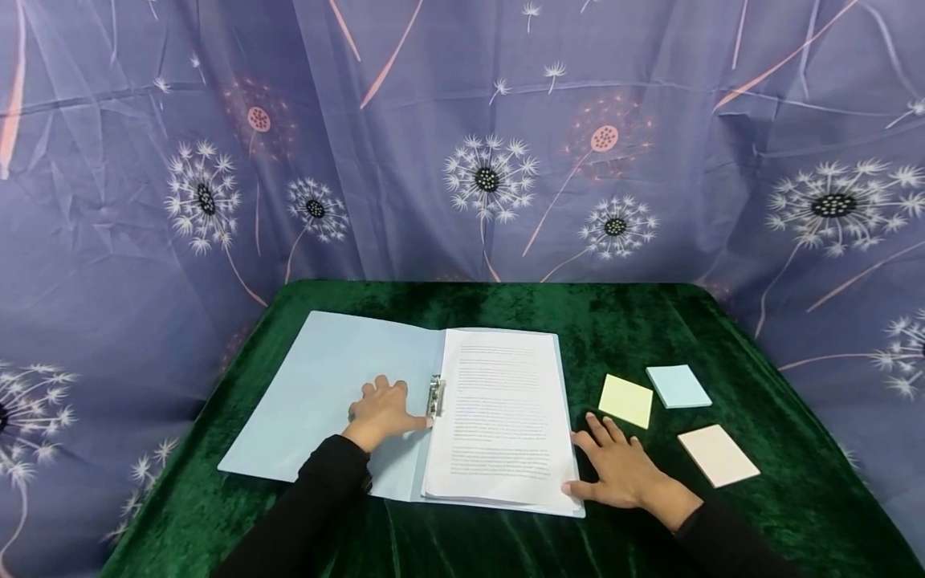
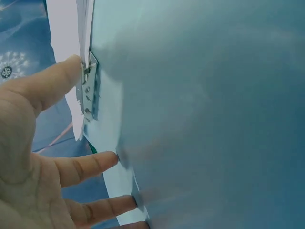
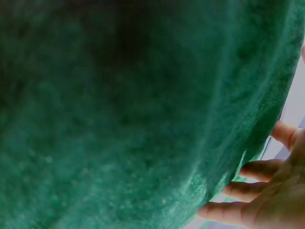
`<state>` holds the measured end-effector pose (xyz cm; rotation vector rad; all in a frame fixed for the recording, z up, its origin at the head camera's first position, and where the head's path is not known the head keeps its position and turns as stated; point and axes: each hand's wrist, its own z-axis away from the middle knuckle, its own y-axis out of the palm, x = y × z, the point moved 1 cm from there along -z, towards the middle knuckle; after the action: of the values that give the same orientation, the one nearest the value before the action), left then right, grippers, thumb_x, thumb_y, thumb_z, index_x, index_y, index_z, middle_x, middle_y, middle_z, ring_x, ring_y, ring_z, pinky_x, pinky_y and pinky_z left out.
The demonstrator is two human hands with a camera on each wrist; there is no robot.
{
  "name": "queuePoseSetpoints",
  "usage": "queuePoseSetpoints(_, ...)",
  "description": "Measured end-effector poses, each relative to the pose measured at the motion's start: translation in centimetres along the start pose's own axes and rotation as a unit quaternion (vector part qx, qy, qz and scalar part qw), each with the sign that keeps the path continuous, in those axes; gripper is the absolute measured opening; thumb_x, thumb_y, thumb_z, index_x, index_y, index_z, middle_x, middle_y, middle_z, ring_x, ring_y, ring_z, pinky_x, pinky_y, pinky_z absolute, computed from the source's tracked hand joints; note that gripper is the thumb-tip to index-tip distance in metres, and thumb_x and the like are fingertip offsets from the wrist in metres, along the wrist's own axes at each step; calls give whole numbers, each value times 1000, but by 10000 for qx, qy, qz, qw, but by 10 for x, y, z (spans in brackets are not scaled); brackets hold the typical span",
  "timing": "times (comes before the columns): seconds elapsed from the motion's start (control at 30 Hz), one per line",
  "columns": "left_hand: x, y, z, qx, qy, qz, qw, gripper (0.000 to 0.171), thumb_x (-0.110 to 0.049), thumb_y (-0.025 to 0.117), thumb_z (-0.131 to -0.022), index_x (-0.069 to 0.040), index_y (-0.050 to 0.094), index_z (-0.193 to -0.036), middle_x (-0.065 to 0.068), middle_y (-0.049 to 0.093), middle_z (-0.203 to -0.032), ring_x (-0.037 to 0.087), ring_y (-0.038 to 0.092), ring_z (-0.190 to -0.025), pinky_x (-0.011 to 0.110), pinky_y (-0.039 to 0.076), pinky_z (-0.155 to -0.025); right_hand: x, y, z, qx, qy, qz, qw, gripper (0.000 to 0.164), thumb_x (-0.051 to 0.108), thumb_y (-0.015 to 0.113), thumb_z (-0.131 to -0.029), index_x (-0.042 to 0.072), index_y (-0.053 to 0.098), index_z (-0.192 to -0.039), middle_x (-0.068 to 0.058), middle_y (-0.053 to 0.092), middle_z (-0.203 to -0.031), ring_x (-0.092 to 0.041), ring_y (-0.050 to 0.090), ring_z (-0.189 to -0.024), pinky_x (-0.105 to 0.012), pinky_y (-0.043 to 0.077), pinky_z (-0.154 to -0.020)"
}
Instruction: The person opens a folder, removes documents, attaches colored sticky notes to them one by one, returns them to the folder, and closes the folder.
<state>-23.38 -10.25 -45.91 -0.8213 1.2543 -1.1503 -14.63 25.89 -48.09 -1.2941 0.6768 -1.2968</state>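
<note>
In the head view, an open light-blue clip folder [image 1: 340,385] lies on the near-middle part of the desk [image 1: 491,554], which is covered in green velvet. Printed sheets [image 1: 499,425] fill its right side; their lines are too small to read. The left hand [image 1: 383,411] is spread over the left cover, its thumb reaching right to the metal clip [image 1: 435,396], which it partly hides. The right hand [image 1: 621,470] is spread at the folder's right edge, thumb over the near right corner. Farther right lie a yellow sticky-note pad [image 1: 625,400], a blue pad [image 1: 679,386] at the far side and a pale pink pad [image 1: 719,455] nearer. Black sleeves [image 1: 321,502] run off the near edge.

In the left wrist view, the thumb tip is at the clip; whether it presses the metal is unclear. The fingers stand apart against the cover, the lowest cut off.

In the right wrist view, blurred green velvet fills most of the space; the spread hand is cropped at the right, its thumb almost wholly outside.
</note>
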Motion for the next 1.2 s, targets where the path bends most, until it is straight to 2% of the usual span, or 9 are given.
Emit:
queuePoseSetpoints(0.17,1,2,-3,159,-96,43,9998,78,-53,84,-76,0,60,-129,25,50,-117,34,43,-94,54,48,-70,0,0,1,17,-1,41,10000,81,66,69,-83,11,52,-141,-35,32,-158,-63,30,-141,-85,30,-96)
queuePoseSetpoints(0.4,-1,9,-5,84,-241,4,9997,88,-55,82,-77,-2,51,-141,28,45,-126,43,43,-108,71,45,-85,-1,-2,2,62,-3,11,10000,82,66,69,-83,10,52,-141,-35,33,-158,-63,31,-141,-85,30,-96)
queuePoseSetpoints(0.6,-4,9,-7,44,-287,13,9996,92,-54,84,-75,-1,49,-142,29,44,-126,44,42,-109,73,44,-87,-2,-1,1,50,6,-13,10000,82,66,69,-84,10,52,-141,-35,33,-158,-63,31,-141,-85,30,-96)
queuePoseSetpoints(0.7,-4,7,-8,139,-288,84,9995,94,-53,85,-74,0,48,-143,30,43,-127,45,41,-111,75,44,-87,-1,0,2,20,-14,3,10000,82,66,69,-83,9,52,-140,-35,34,-157,-63,32,-141,-85,31,-96)
queuePoseSetpoints(0.77,-4,5,-9,251,-280,165,9992,95,-51,86,-74,0,46,-144,31,42,-129,45,41,-112,73,46,-86,-1,0,2,27,-7,2,10000,83,66,69,-83,10,52,-141,-35,34,-157,-63,32,-141,-85,31,-96)
queuePoseSetpoints(0.87,-3,4,-11,400,-227,298,9985,94,-48,86,-76,1,45,-145,32,41,-132,45,42,-112,64,48,-86,0,-1,3,54,29,-1,10000,82,66,69,-83,10,52,-140,-35,33,-158,-63,31,-141,-85,30,-97)
queuePoseSetpoints(1.0,-4,3,-13,499,-149,373,9979,93,-46,86,-78,2,45,-146,34,41,-135,45,44,-111,54,47,-86,0,-2,3,58,14,28,10000,81,64,71,-83,9,53,-140,-35,34,-157,-63,32,-140,-85,31,-95)
queuePoseSetpoints(1.2,1,-2,-10,636,64,326,9974,90,-48,81,-82,6,46,-145,35,42,-139,47,48,-112,55,46,-91,-1,-1,3,78,40,-37,10000,82,65,69,-84,9,52,-141,-34,32,-159,-62,30,-142,-84,30,-98)
